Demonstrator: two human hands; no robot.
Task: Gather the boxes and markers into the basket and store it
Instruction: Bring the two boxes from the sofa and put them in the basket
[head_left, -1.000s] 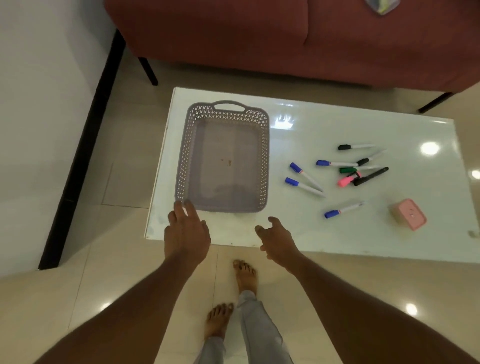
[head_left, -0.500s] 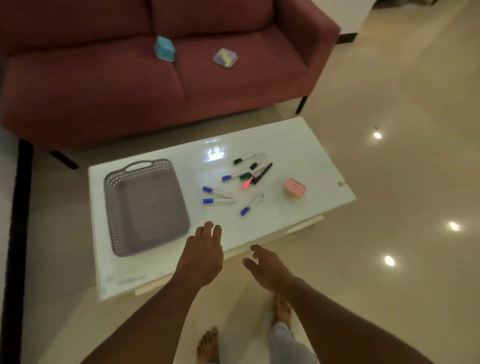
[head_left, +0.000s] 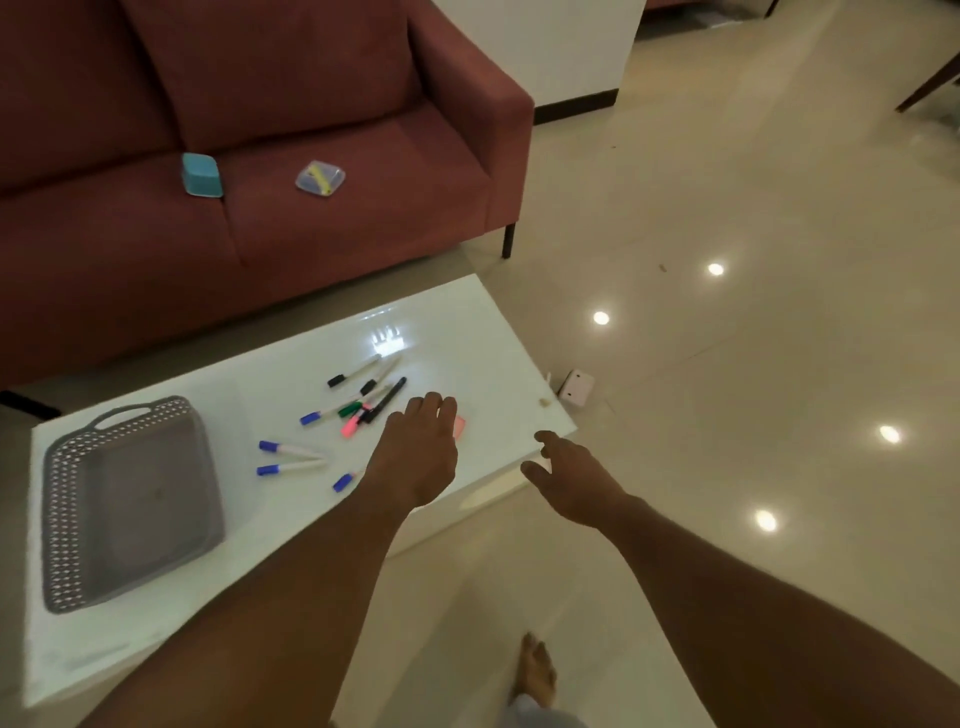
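An empty grey perforated basket (head_left: 78, 519) stands at the left end of the white table (head_left: 457, 332). Several markers (head_left: 363, 400) with blue, black, green and pink caps lie scattered mid-table. My left hand (head_left: 415, 457) reaches out flat, fingers extended, over a pink box (head_left: 459, 427) that it mostly hides. My right hand (head_left: 576, 480) hovers open past the table's right corner, holding nothing. On the red sofa (head_left: 363, 244) sit a teal box (head_left: 201, 175) and a clear box (head_left: 320, 178) with something yellow inside.
A small white box (head_left: 576, 387) lies on the tiled floor just beyond the table's right end. My bare foot (head_left: 535, 670) stands on the floor at the bottom. A white wall and a chair leg are at the far right.
The view has swung right, away from the basket. My left hand moved from the basket's near edge across the table to over the pink box; my right hand moved past the table corner.
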